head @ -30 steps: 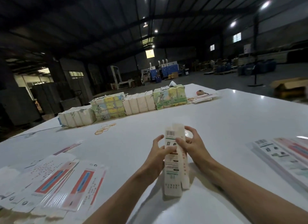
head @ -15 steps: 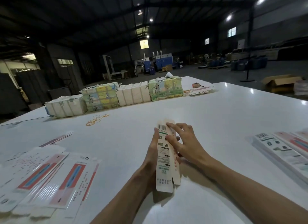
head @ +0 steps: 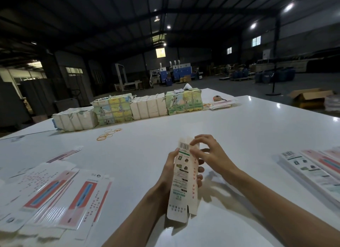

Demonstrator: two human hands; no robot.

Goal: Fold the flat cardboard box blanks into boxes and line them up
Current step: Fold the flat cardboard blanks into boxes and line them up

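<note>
While your left hand (head: 168, 173) grips the box (head: 182, 188), likely light and bendy, your right hand (head: 211, 153) pinches its top end.

Bare forearms (head: 139, 219) lead to a bare left hand (head: 166, 173) and right hand (head: 213, 154).

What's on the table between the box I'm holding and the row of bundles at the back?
Head view: only loose rubber bands lie between box and bundles; otherwise bare table.
</note>
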